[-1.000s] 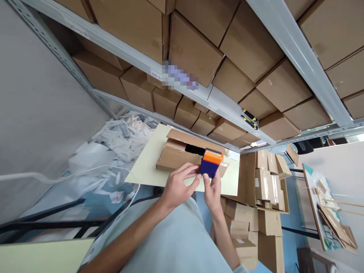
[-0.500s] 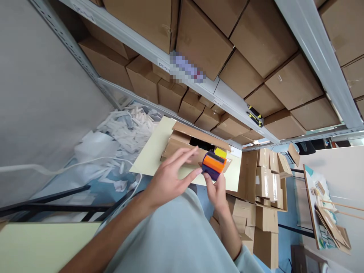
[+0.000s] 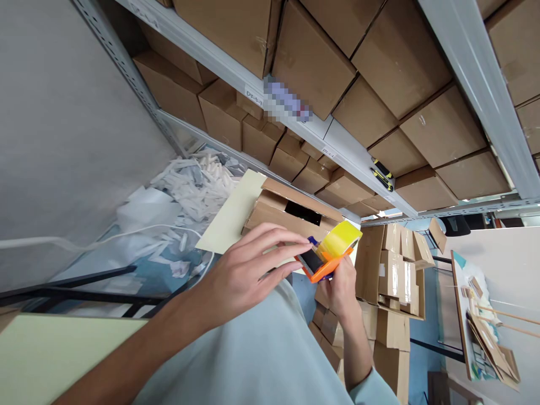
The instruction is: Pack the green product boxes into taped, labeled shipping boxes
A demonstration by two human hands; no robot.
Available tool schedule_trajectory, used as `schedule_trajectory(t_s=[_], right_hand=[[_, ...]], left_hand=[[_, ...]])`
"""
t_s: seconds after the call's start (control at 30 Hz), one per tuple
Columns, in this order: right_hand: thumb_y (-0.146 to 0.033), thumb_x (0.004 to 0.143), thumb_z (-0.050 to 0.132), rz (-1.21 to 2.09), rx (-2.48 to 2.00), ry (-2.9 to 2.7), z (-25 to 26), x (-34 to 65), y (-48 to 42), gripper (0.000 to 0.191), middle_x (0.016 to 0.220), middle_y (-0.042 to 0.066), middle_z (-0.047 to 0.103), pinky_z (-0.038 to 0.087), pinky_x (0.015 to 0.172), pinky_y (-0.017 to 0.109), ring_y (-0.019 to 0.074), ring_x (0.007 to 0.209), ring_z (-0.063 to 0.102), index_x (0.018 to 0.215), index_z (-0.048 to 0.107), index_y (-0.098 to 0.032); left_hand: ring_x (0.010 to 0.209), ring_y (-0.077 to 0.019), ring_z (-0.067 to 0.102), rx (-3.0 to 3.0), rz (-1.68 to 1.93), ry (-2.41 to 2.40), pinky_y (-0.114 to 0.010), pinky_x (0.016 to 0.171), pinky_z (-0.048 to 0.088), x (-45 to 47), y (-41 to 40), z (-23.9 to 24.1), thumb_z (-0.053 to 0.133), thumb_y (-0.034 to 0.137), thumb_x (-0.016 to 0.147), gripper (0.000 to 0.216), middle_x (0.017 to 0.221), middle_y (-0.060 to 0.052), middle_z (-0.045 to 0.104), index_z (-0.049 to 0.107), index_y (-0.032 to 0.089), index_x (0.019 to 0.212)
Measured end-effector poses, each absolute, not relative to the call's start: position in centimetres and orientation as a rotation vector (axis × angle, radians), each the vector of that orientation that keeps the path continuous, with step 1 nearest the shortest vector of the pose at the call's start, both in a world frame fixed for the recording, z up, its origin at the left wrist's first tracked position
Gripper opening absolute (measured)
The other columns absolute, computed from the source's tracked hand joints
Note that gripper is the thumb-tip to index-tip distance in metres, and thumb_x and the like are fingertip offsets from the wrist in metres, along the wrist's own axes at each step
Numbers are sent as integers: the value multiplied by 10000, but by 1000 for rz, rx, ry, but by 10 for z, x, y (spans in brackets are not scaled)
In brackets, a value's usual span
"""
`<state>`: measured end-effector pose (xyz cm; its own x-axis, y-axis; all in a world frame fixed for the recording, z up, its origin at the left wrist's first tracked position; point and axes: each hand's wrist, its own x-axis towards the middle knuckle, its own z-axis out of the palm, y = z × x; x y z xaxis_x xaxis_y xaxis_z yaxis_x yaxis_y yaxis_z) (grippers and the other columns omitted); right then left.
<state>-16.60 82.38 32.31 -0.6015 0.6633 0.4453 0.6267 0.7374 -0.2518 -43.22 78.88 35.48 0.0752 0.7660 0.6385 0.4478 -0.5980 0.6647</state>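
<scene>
In my right hand is a tape dispenser, orange and purple, carrying a roll of yellow tape; the fingers are closed around its lower right side. My left hand has its fingers stretched out to the right, with the tips at the dispenser's left end. Whether they touch it I cannot tell. Behind both hands, a brown cardboard box lies on a pale yellow board. A dark gap shows in the box's top, beside a raised flap, and its front is partly hidden by my hands.
A metal shelf packed with cartons rises behind the board. Two yellow-and-black utility knives lie on the shelf's edge. White scraps are heaped at left, near a white cable. More cartons are stacked at right.
The dispenser has tilted in my right hand, so the yellow roll now shows at its upper right. My left fingers have moved right, close to the dispenser's end. The view has shifted slightly.
</scene>
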Motion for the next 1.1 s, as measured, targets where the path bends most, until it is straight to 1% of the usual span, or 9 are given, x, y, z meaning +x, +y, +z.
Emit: schedule_trajectory(t_s=[0.13,0.27,0.4,0.53,0.67,0.8,0.9,1.03,1.1], right_hand=[[-89,1011,559,43,-961,-2419,332,-166,822,309,1002,83,765,596,735,384,263,862,725,1280,616,-229],[-91,1049,498,-41,-910,-2434,342,-166,820,363,1049,106,788,624,800,419,278,927,757,1370,612,-214],[-105,1079,456,-52,-930,-2471,351,-162,816,397,1083,115,803,639,890,481,290,951,781,1425,611,-225],[-144,1076,548,-54,-918,-2496,353,-157,813,349,1096,134,810,642,917,518,313,946,789,1411,620,-210],[-194,1071,622,-31,-912,-2528,352,-158,811,273,1084,137,803,637,883,508,323,942,777,1342,638,-219],[-73,1038,559,15,-863,-2588,352,-164,811,266,933,84,761,596,790,434,262,794,713,1256,618,-213],[-56,1007,531,75,-786,-2637,351,-168,813,218,833,41,690,525,680,364,225,696,622,1140,585,-220],[-184,969,567,360,-835,-2658,338,-171,813,91,798,18,634,526,677,345,215,693,592,1046,566,-233],[-304,956,633,534,-966,-2635,325,-172,810,115,789,17,643,542,674,344,221,697,622,1035,595,-231]], left_hand=[[1163,-208,729,2043,1494,1178,-342,1021,615,-436,787,362,637,93,1054,404,1275,-50,792,702,281,1406],[1177,-214,716,2124,1482,1134,-356,1046,611,-441,788,369,607,44,1042,467,1317,-51,789,692,281,1435],[1140,-207,713,2253,1370,1080,-341,1003,621,-444,784,376,523,-41,1009,502,1291,-32,804,736,272,1340],[1096,-196,718,2280,1344,1122,-320,954,620,-446,775,376,496,-59,997,490,1222,-22,815,755,260,1264],[1074,-191,725,2259,1344,1149,-312,963,615,-448,769,373,548,-2,1024,403,1168,-13,814,759,276,1224],[1048,-186,722,2216,1320,1143,-306,939,606,-452,766,374,541,26,1052,335,1112,-14,798,743,268,1165],[997,-189,708,2164,1303,1118,-312,889,592,-453,768,370,541,71,1078,260,1052,-22,770,722,253,1122],[961,-188,700,1958,1215,1175,-305,844,583,-449,774,347,528,180,1112,198,1003,-22,748,705,247,1053],[910,-180,696,1776,1154,1247,-292,809,587,-446,777,328,541,254,1107,197,963,-14,742,695,243,985]])
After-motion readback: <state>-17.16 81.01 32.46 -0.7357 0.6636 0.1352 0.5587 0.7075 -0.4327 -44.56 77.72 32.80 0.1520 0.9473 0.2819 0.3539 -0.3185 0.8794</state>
